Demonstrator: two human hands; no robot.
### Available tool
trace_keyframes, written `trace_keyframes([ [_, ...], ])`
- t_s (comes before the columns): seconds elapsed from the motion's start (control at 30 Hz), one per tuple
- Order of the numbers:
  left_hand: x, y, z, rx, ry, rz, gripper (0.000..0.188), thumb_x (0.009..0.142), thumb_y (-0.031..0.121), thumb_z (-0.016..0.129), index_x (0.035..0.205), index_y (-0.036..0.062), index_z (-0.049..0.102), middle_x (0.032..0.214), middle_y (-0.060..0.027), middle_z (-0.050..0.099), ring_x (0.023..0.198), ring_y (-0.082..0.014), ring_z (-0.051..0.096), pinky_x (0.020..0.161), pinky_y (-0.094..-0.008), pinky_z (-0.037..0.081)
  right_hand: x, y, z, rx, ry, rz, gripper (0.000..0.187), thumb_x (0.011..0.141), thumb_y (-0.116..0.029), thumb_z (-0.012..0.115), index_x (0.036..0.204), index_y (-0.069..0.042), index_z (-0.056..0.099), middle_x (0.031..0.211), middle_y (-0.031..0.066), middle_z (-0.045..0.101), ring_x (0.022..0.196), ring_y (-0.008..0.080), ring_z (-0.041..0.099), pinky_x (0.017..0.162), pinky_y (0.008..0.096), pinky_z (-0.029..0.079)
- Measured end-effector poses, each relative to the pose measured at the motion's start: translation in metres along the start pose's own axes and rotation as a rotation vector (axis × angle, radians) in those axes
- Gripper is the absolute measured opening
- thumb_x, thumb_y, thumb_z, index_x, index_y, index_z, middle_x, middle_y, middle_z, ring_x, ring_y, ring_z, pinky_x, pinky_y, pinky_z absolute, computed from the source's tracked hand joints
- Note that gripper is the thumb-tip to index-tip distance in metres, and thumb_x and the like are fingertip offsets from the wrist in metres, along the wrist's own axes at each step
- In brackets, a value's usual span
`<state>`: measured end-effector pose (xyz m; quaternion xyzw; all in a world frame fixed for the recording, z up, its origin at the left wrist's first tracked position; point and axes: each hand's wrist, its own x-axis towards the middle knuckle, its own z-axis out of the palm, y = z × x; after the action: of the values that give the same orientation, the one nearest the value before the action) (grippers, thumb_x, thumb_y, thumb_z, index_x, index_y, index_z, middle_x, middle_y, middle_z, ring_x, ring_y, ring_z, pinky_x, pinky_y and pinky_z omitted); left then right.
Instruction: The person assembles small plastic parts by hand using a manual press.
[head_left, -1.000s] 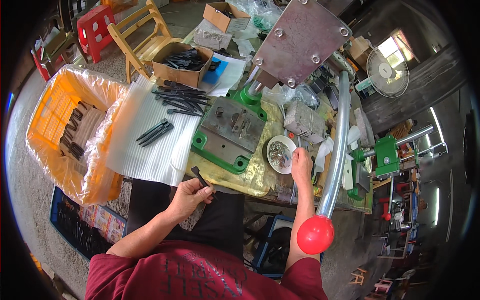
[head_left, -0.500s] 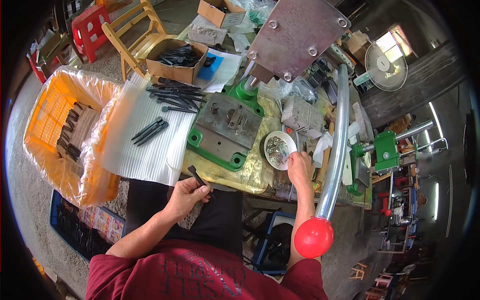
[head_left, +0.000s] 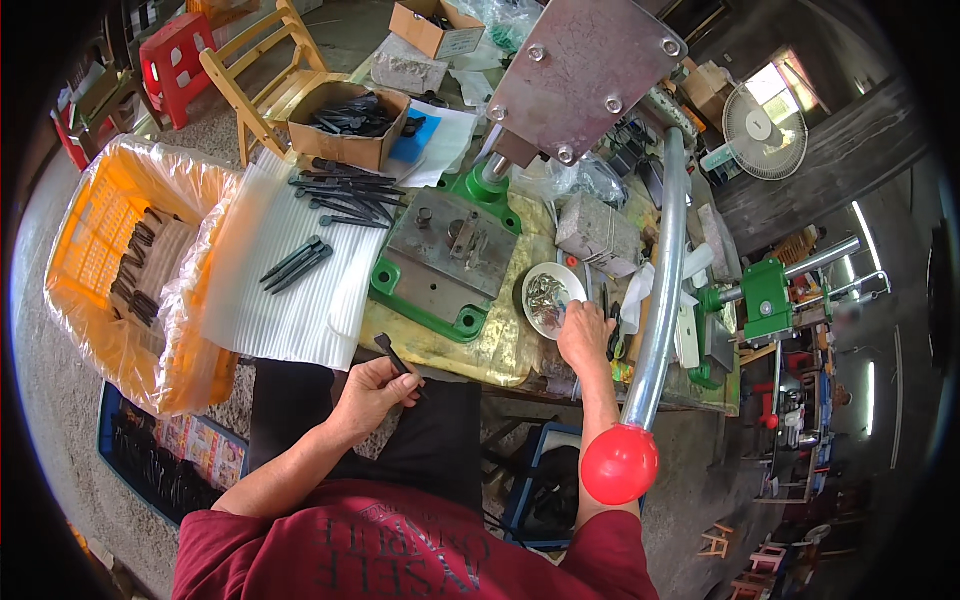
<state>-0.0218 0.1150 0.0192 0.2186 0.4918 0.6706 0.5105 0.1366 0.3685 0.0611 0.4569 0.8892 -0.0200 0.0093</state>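
Note:
My left hand (head_left: 368, 398) pinches a slim black handle-like part (head_left: 386, 346) in front of the bench edge, its wider end pointing up and away. My right hand (head_left: 584, 340) reaches over the near right rim of a white bowl (head_left: 530, 318), fingers bent down into it. Small shiny metal pieces (head_left: 545, 296) lie in the bowl; whether one is between my fingertips is hidden. Left of the bowl stands a green hand press (head_left: 398, 292) with a steel block (head_left: 440, 245) on its base. More black parts (head_left: 345, 190) lie on white foam sheeting (head_left: 300, 310).
The press lever (head_left: 668, 260), with its red ball knob (head_left: 620, 465), comes down over my right forearm. A yellow plastic-lined crate (head_left: 100, 230) stands at left. Behind are a cardboard box (head_left: 350, 148) of black parts and a stone block (head_left: 598, 232). A fan (head_left: 762, 130) stands far right.
My right hand has shifted slightly left and farther over the bowl. My left hand keeps hold of the black part in nearly the same place. The whole view has shifted slightly.

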Motion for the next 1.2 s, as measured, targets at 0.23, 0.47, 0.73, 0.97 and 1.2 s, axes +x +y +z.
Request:
trace_keyframes([
  [0.23,-0.002,0.004,0.002,-0.014,-0.011,0.002,0.015,0.081,0.014,0.053,0.085,-0.0002,0.056,0.075,-0.0025,0.056,0.065,-0.0068,0.051,0.059,-0.0196,0.044,0.005,0.039,0.024,0.224,0.247,0.016,0.011,0.078,-0.012,0.044,0.082,-0.005,0.051,0.086,0.013,0.052,0.085,0.0313,0.049,0.071,0.0455,0.035],
  [0.47,-0.002,0.002,-0.001,-0.012,-0.011,0.012,0.016,0.082,0.015,0.053,0.084,-0.0006,0.056,0.075,-0.0022,0.056,0.065,-0.0066,0.051,0.059,-0.0198,0.044,0.003,0.033,0.015,0.22,0.221,0.015,0.01,0.076,-0.016,0.05,0.078,-0.007,0.055,0.083,0.0106,0.053,0.084,0.0293,0.049,0.071,0.0435,0.036],
  [0.73,0.0,0.001,0.0,0.015,0.002,-0.022,0.016,0.082,0.015,0.053,0.084,-0.0008,0.056,0.075,-0.0026,0.056,0.066,-0.007,0.051,0.06,-0.02,0.044,-0.001,0.008,-0.001,-0.018,0.058,0.029,0.01,0.075,-0.016,0.051,0.077,-0.008,0.056,0.085,0.01,0.053,0.085,0.0289,0.05,0.072,0.0464,0.035],
  [0.97,0.001,0.0,0.0,0.015,-0.004,-0.019,0.016,0.082,0.015,0.053,0.084,-0.0009,0.056,0.076,-0.0027,0.056,0.067,-0.0073,0.052,0.06,-0.0199,0.044,0.006,0.004,0.0,-0.23,-0.027,-0.082,0.013,0.074,-0.009,0.044,0.081,-0.002,0.053,0.086,0.0136,0.053,0.088,0.0302,0.049,0.072,0.0473,0.034],
  [1.2,-0.001,0.0,0.0,0.016,-0.025,-0.016,0.017,0.082,0.015,0.053,0.084,-0.0009,0.055,0.076,-0.0024,0.056,0.067,-0.007,0.052,0.06,-0.0203,0.044,0.001,0.017,0.004,-0.032,0.162,-0.15,0.01,0.076,-0.008,0.042,0.081,-0.001,0.047,0.08,0.0171,0.053,0.078,0.0341,0.051,0.066,0.0443,0.036],
])
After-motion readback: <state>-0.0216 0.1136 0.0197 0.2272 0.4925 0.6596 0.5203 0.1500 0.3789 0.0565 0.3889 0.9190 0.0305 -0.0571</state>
